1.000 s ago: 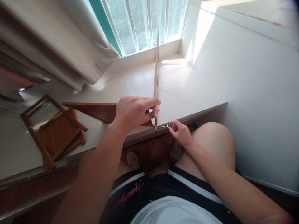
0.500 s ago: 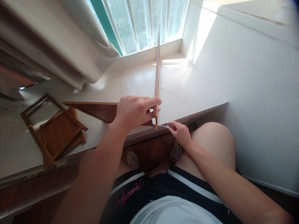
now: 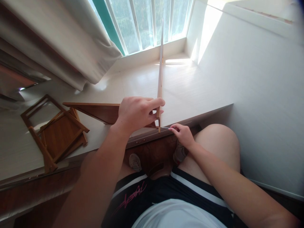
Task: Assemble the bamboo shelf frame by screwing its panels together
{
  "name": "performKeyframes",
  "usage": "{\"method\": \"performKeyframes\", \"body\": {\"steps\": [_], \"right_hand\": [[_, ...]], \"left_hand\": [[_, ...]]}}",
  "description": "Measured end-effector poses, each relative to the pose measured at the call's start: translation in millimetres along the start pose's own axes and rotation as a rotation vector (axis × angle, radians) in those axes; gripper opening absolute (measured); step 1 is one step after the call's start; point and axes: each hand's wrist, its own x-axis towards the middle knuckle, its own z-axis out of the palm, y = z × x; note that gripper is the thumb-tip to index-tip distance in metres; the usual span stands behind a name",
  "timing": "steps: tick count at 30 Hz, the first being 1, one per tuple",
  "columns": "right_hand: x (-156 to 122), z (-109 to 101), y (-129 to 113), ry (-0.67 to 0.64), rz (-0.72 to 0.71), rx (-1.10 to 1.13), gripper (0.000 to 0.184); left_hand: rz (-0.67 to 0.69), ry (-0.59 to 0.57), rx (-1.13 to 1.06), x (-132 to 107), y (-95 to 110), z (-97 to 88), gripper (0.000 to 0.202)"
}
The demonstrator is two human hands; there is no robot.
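My left hand is closed round the near end of a thin pale wooden panel that stands on edge on the white window ledge and runs away toward the window. A brown wooden board joins it from the left, partly behind my hand. My right hand pinches a small metal hex key whose tip meets the panel's lower near corner at the ledge's front edge.
A brown wooden frame assembly lies on the ledge at the left. A beige curtain hangs at the upper left beside the barred window. A white wall stands on the right. My knees and shoes show below.
My right hand has crept slightly left and turned at the hex key, and less of the key shows. The left hand and the panel stay almost still.
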Motion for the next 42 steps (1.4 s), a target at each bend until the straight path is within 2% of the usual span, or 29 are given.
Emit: {"method": "performKeyframes", "body": {"steps": [5,13,19,25,28,30,32,34,38,40,42], "right_hand": [[1,0,-4,-0.057,0.164,0.226,0.034],[8,4,0,-0.283,0.590,0.829,0.032],[13,5,3,-0.443,0.735,1.092,0.027],[17,0,3,-0.611,0.815,1.176,0.026],[16,2,1,-0.578,0.780,1.072,0.030],[15,6,0,-0.483,0.725,0.902,0.035],[13,9,0,-0.346,0.615,0.679,0.042],[11,10,1,-0.219,0.434,0.443,0.044],[5,3,2,-0.093,0.098,0.058,0.024],[3,-1,2,-0.084,0.010,-0.037,0.014],[0,-4,1,-0.093,-0.057,-0.078,0.017]], "left_hand": [[0.004,0.005,0.002,0,0,-0.1,0.015],[0.000,-0.001,0.006,0,0,-0.7,0.015],[-0.001,-0.008,0.014,0,0,-1.0,0.016],[-0.001,0.000,0.008,0,0,-0.8,0.016],[0.000,0.001,0.005,1,1,-1.0,0.016],[-0.001,0.005,0.000,1,1,-1.0,0.016],[-0.003,0.008,-0.005,0,1,-0.9,0.017],[-0.007,0.008,-0.007,0,1,-0.7,0.017],[-0.006,0.003,-0.003,0,1,-0.5,0.017],[-0.008,0.007,-0.001,0,1,-0.6,0.017],[-0.010,0.010,0.002,0,1,-0.7,0.016]]}}
